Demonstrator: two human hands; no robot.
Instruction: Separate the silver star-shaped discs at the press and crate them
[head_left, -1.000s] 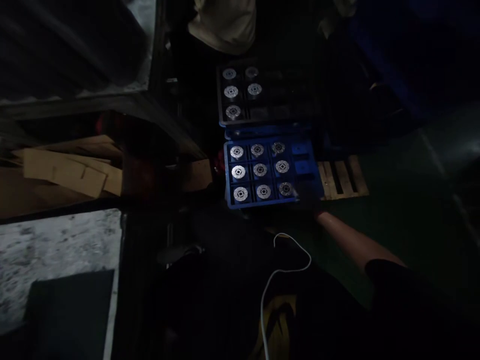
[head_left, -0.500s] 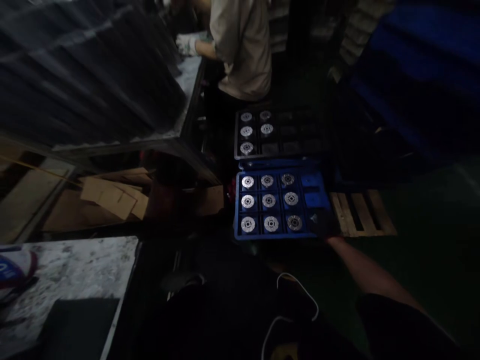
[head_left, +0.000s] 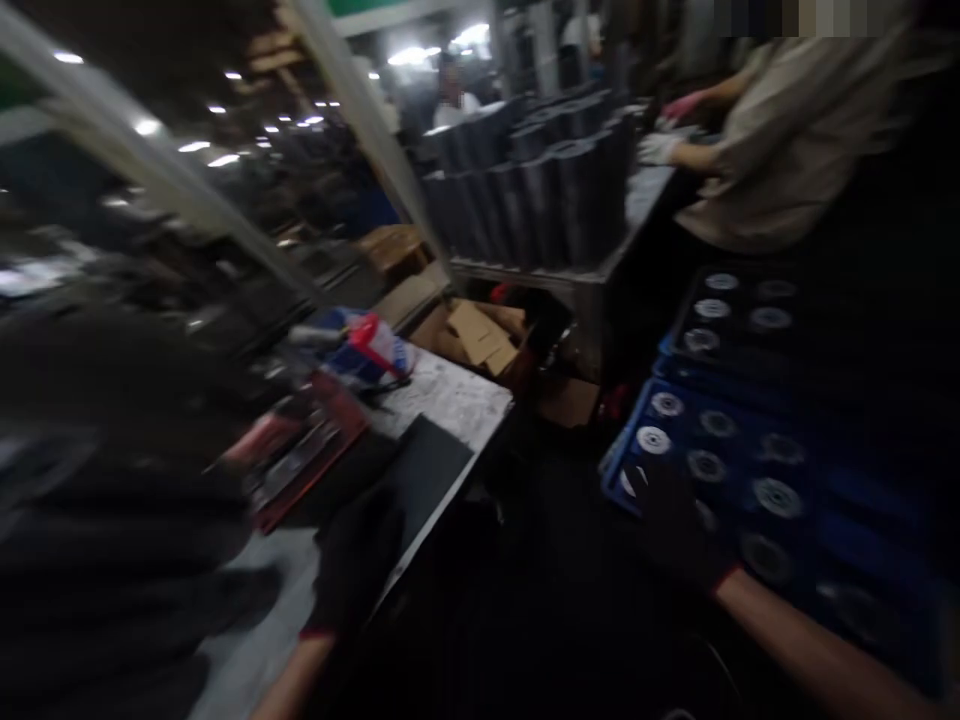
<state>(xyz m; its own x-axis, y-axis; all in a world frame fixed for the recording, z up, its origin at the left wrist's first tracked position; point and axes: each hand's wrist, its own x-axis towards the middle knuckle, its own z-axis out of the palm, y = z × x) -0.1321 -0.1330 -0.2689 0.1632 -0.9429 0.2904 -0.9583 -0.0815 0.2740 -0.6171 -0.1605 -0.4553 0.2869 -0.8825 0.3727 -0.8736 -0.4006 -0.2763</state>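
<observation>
My right hand [head_left: 667, 520], in a dark glove with a red cuff, reaches over the near left corner of a blue divided tray [head_left: 615, 470]. Its fingers are at a round slotted metal disc [head_left: 634, 480], partly covering it; blur hides whether they grip it. More discs, such as a bright metal disc [head_left: 778, 497], lie in the tray's compartments. My left hand [head_left: 352, 550], gloved alike, is over the worktable's edge beside a dark flat pad [head_left: 431, 465]. Dark glove against dark pad leaves its fingers unclear.
A black tray [head_left: 739, 350] with several discs lies beyond the blue one. On the white-stained worktable [head_left: 465, 395] are a red tray of tools [head_left: 307, 450] and a blue-and-red package [head_left: 367, 345]. Tall grey cylinders [head_left: 532, 200] crowd another table, where a co-worker [head_left: 787, 150] stands.
The view has swung left and up, bringing my left hand into sight. My right hand has gone from the tray's near right corner to its near left corner. A disc shape now shows at the near right.
</observation>
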